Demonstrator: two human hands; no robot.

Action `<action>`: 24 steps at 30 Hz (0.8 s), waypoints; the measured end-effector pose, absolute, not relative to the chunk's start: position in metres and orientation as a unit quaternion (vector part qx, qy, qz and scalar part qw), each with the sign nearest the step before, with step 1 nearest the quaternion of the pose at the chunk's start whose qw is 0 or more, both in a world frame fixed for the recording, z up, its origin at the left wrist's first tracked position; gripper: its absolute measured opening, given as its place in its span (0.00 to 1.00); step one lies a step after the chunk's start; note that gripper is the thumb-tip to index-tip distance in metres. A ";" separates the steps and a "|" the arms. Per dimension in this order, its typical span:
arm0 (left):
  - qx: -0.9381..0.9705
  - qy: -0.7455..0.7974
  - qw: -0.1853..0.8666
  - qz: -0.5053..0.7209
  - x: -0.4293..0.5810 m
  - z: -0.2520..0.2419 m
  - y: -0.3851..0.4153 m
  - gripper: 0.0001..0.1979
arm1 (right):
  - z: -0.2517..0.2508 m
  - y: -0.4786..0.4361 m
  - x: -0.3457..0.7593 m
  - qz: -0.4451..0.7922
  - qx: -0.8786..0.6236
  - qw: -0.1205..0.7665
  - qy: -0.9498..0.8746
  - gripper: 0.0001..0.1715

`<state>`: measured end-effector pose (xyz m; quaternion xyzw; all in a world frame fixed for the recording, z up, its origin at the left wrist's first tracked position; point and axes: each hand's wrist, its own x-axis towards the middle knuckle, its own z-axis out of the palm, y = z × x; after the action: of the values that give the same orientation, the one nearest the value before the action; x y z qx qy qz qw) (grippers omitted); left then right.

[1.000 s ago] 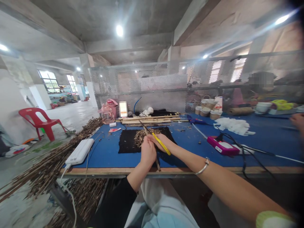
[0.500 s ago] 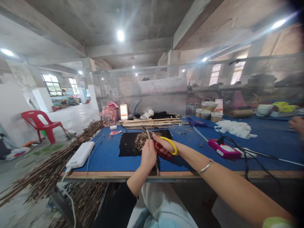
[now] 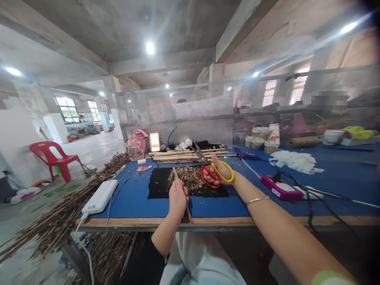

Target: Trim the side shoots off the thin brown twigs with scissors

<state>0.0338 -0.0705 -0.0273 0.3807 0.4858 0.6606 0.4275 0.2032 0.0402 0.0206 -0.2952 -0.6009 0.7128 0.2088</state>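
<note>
My left hand [image 3: 178, 196] is closed round a thin wooden stick [image 3: 189, 214], whose upper tip shows above my fingers and whose lower end reaches the table edge. In my right hand [image 3: 218, 171] is a pair of scissors [image 3: 201, 153] with one yellow and one red handle loop; the blades point up and to the left, a little apart. Between and behind the hands, a heap of brown plant chips [image 3: 191, 176] lies on a black cloth [image 3: 157, 183]. The scissors are apart from the stick.
Pale sticks [image 3: 190, 155] lie across the back of the blue table [image 3: 130, 202]. A white power bank [image 3: 101, 196] and bundled dry stems [image 3: 68, 209] are at left. At right are a purple power strip [image 3: 280, 187], a glue gun [image 3: 246, 154], white cloth [image 3: 297, 161] and small pots [image 3: 257, 143].
My right hand has moved away to the right with the scissors, whose blades now point up. My left hand has shifted slightly left and down with the stick, leaving the chip heap more visible.
</note>
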 end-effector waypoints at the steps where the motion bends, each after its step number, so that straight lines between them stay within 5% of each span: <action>1: 0.379 0.488 0.430 0.659 0.034 -0.027 -0.071 0.15 | 0.016 0.041 0.206 0.722 -0.279 0.209 -0.599 0.45; 15: 0.423 0.475 0.411 0.653 0.033 -0.031 -0.067 0.22 | 0.002 0.022 0.198 0.809 -0.146 0.151 -0.549 0.49; 24: 0.419 0.492 0.415 0.640 0.033 -0.031 -0.068 0.21 | 0.001 0.027 0.201 0.801 -0.133 0.213 -0.543 0.49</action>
<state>0.0328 -0.0676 -0.0313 0.4194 0.4918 0.6403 0.4150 0.2007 0.0270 0.0010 -0.1334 -0.5432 0.8011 0.2130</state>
